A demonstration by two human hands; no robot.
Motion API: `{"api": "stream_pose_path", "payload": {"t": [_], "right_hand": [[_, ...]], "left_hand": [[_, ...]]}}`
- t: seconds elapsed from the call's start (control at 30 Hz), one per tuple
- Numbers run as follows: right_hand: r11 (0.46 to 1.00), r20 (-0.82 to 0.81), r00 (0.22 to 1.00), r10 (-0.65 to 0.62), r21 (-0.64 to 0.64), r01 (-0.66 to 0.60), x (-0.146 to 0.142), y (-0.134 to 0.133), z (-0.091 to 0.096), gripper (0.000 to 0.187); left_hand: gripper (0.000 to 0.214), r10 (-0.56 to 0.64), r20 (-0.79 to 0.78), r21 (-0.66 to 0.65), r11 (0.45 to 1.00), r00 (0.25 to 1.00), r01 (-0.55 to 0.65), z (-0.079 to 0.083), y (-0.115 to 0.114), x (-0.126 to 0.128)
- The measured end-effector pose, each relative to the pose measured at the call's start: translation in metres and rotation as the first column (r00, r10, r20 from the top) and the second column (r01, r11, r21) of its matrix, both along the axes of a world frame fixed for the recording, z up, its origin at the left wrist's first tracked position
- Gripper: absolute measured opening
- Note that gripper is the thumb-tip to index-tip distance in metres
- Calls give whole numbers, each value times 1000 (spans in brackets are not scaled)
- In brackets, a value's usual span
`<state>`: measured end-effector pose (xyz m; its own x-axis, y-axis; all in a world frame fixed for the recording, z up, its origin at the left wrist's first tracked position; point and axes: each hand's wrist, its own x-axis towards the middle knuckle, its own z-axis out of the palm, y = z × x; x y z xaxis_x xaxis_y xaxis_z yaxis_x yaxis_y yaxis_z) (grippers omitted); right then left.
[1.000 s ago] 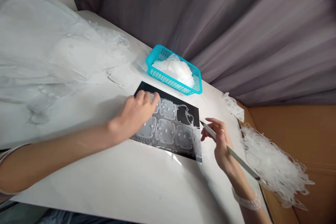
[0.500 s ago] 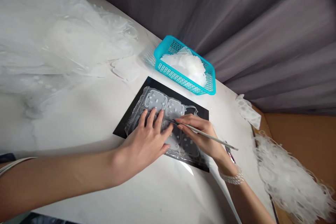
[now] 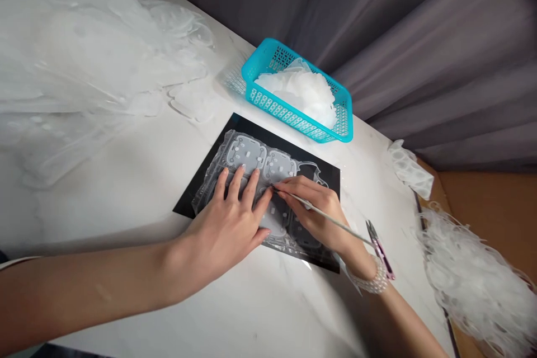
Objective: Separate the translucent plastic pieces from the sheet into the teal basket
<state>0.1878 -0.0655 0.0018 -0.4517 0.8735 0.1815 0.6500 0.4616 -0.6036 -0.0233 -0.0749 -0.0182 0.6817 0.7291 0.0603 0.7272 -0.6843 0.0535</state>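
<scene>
A clear moulded sheet with rounded square panels (image 3: 280,164) lies on a black mat (image 3: 235,123) in front of me. My left hand (image 3: 230,207) rests flat on the sheet with its fingers spread. In my right hand (image 3: 316,204) a thin pale stick-like tool (image 3: 335,220) is held like a pen, its dark tip touching the sheet beside my left index finger. From the tool's look I cannot tell whether it is a craft knife or a pick. At the sheet's upper right, a cut-out edge strip (image 3: 310,166) curls over bare mat.
A turquoise basket (image 3: 289,114) holding translucent white pieces (image 3: 308,95) stands behind the mat. Pink-handled thread snips (image 3: 380,249) lie right of my right wrist. Plastic bags (image 3: 84,50) fill the left; stringy offcuts (image 3: 474,279) heap at the right edge near a crumpled strip (image 3: 411,168).
The view has shifted slightly, bringing the snips out from behind my right wrist. The tool's tip stays by my left index finger, and my left hand still presses the sheet.
</scene>
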Motion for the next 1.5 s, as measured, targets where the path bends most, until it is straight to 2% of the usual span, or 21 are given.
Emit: {"api": "stream_pose_path", "payload": {"t": [0.2, 0.37, 0.43, 0.6, 0.83, 1.1, 1.27, 1.5], "right_hand": [[1000, 72, 997, -16, -4, 16, 18, -13, 0, 25], [984, -8, 998, 63, 168, -61, 10, -4, -9, 24], [981, -32, 997, 65, 186, -58, 7, -2, -9, 24], [993, -104, 994, 16, 114, -4, 6, -2, -7, 23], [994, -152, 988, 22, 106, -5, -2, 2, -14, 20], [988, -82, 996, 26, 153, -13, -7, 2, -13, 22], [989, 32, 998, 55, 139, -59, 4, -6, -11, 29], [987, -3, 998, 57, 153, -56, 10, -8, -14, 27]], "left_hand": [[62, -4, 6, -11, 1000, 1000, 4, 3, 2, 0], [59, 11, -23, 45, 999, 1000, -9, 11, -1, 7], [58, 23, -44, 80, 997, 999, -19, 14, -4, 13], [62, 92, -94, 18, 996, 991, -90, 15, -9, 23], [56, 85, -88, 13, 996, 992, -85, 13, -8, 22], [55, 86, -64, 26, 996, 994, -84, 12, -10, 21], [55, 97, -72, -9, 995, 993, -98, 15, -10, 20], [53, 73, -95, -5, 997, 993, -74, 16, -10, 19]]}}
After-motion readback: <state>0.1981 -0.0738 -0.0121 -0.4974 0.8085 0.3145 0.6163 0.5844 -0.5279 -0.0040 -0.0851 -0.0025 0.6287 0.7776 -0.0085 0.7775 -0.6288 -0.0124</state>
